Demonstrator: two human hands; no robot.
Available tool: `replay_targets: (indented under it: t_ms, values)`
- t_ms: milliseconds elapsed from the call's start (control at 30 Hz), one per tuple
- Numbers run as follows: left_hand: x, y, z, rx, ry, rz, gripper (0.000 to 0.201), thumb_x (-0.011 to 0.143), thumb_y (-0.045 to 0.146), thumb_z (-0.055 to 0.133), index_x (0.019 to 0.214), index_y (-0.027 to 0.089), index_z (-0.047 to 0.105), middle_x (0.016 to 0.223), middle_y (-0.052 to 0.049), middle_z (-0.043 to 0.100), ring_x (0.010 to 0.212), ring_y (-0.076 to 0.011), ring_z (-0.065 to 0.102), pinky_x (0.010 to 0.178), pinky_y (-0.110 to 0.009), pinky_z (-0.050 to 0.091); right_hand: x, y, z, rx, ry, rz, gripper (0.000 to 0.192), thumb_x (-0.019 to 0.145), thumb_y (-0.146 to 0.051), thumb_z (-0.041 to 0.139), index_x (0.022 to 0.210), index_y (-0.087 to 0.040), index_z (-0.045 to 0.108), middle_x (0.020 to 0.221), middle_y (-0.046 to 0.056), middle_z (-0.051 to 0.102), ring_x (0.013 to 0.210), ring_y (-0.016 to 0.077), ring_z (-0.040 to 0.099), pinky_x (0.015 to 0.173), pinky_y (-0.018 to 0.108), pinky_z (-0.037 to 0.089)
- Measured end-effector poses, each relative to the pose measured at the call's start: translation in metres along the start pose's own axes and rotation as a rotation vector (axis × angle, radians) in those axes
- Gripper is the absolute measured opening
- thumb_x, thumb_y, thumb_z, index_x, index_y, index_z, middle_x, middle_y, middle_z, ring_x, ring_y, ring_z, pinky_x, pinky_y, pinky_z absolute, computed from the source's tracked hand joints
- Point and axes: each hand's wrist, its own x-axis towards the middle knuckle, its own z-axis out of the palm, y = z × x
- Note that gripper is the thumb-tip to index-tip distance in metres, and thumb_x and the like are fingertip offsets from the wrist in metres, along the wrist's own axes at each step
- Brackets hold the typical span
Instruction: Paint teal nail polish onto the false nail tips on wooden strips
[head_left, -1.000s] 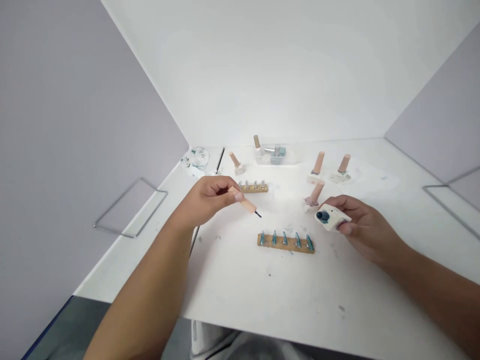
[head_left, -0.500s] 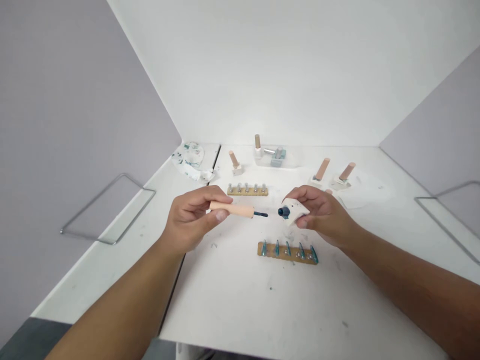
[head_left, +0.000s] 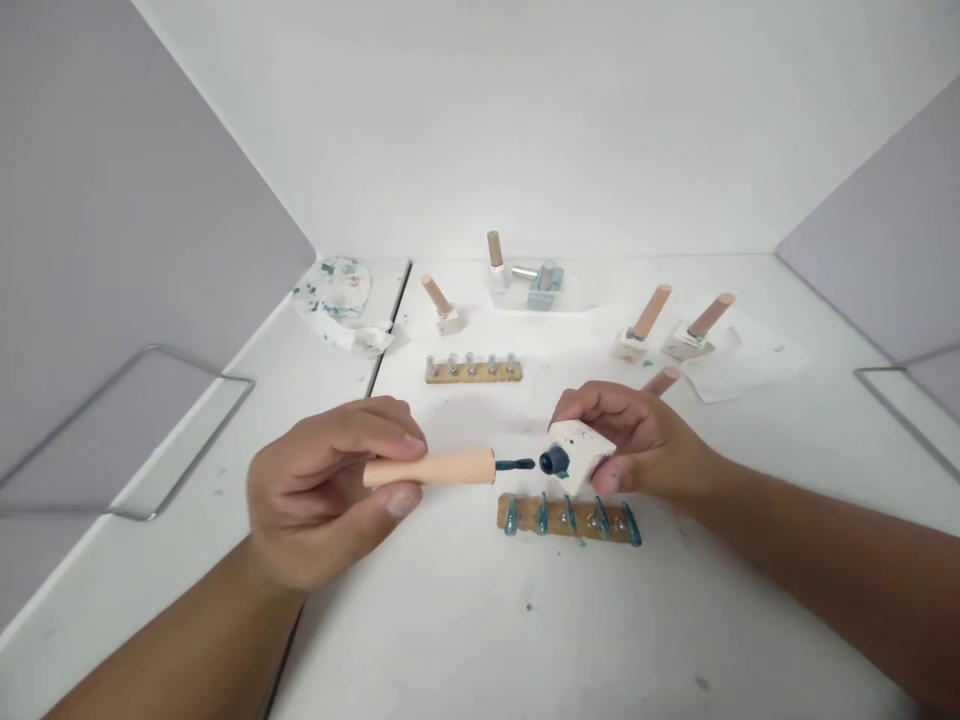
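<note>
My left hand (head_left: 337, 490) pinches the peach handle of a nail polish brush (head_left: 435, 468). Dark teal polish coats its bristles, which point right, a short gap from the bottle's mouth. In my right hand (head_left: 630, 440) is a white nail polish bottle (head_left: 577, 450), tipped on its side with its neck towards the brush. Dark polish smears the neck and the shoulder around it. Just below the bottle, a tan stand (head_left: 551, 515) on the table bears several teal-painted nail tips on small clear holders.
Farther back lies a second tan stand (head_left: 472, 372) with several clear pegs. Peach-capped bottles stand at the back left (head_left: 448, 318) and right (head_left: 631, 342). A clear tray (head_left: 577, 298) holds more bottles. Stained tissue (head_left: 341, 290) lies far left, and white paper (head_left: 727, 365) far right.
The view has come closer and shifted. The brush tip and bottle mouth are nearer each other, with a smaller gap between them. Both hands keep their grips.
</note>
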Motion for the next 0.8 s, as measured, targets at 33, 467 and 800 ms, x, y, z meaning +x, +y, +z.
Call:
replay_targets:
  t_ms: [33, 467, 800]
  values:
    - [-0.001, 0.002, 0.000, 0.009, 0.006, -0.015, 0.025, 0.085, 0.010, 0.067, 0.109, 0.013, 0.070, 0.071, -0.006, 0.062, 0.063, -0.0165, 0.055, 0.052, -0.033, 0.043, -0.001, 0.001, 0.000, -0.001, -0.007, -0.001, 0.041, 0.066, -0.038, 0.090, 0.096, -0.021, 0.068, 0.084, 0.000, 0.067, 0.079, 0.0125, 0.063, 0.070, 0.026, 0.051]
    - [0.007, 0.009, 0.012, 0.125, -0.041, 0.079, 0.019, 0.085, 0.008, 0.064, 0.103, 0.015, 0.068, 0.064, -0.003, 0.058, 0.057, -0.0145, 0.053, 0.049, -0.031, 0.043, 0.001, 0.004, 0.001, 0.032, 0.002, 0.039, 0.041, 0.065, -0.037, 0.090, 0.094, -0.020, 0.066, 0.081, -0.002, 0.063, 0.068, 0.0092, 0.061, 0.064, 0.024, 0.053]
    - [0.006, 0.004, 0.012, 0.188, -0.059, 0.055, 0.027, 0.079, 0.003, 0.065, 0.102, 0.017, 0.068, 0.065, -0.002, 0.059, 0.058, -0.0146, 0.055, 0.052, -0.031, 0.045, 0.002, 0.006, 0.002, 0.005, 0.019, 0.080, 0.043, 0.062, -0.036, 0.090, 0.093, -0.020, 0.065, 0.079, -0.003, 0.062, 0.067, 0.0090, 0.058, 0.061, 0.023, 0.048]
